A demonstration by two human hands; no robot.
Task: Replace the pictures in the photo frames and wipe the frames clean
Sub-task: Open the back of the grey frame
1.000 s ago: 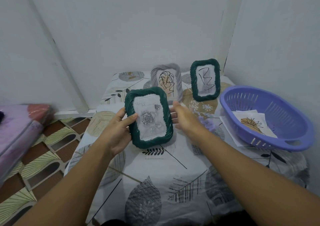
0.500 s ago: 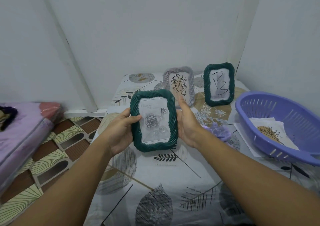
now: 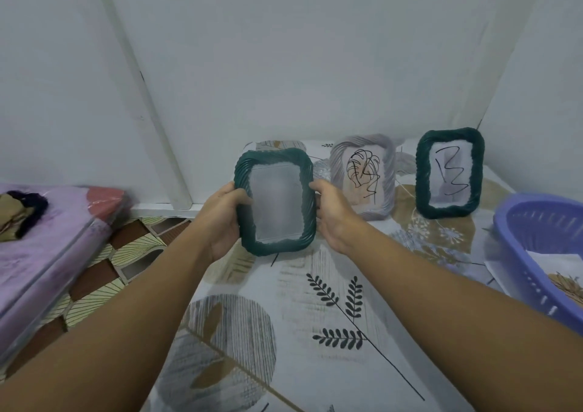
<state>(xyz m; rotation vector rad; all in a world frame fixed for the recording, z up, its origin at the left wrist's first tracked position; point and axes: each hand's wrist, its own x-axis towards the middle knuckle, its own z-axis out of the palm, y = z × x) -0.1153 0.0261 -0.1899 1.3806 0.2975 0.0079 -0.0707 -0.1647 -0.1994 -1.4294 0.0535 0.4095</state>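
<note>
Both hands hold one dark green frame upright in the air, above the left edge of the surface, its face turned to the camera. Left hand: fingers curled behind the frame's left rim, thumb lying on the front of that rim, clamped on it. Right hand: fingers wrapped behind the right rim, thumb tip on the front edge, also clamped. The pane looks pale grey and blurred (whatever sits behind it cannot be made out).

Far edge of the surface, against the wall: a grey frame stands upright with a black line drawing of a leaf in it, just beside the right hand and partly behind it. Further toward the far right corner stands a second green frame, upright, with a black scribble on white. The two standing frames are near each other but apart.

Right edge: a purple basket cut off by the picture border, with a sheet of paper lying inside that bears a brownish drawing.

The surface carries a cloth printed with leaves. Its near and middle stretch between the two forearms lies open, nothing on it.

Off the left edge, lower down: a patterned tile floor, and past it a bed with a lilac cover and a dark bundle on top
</note>
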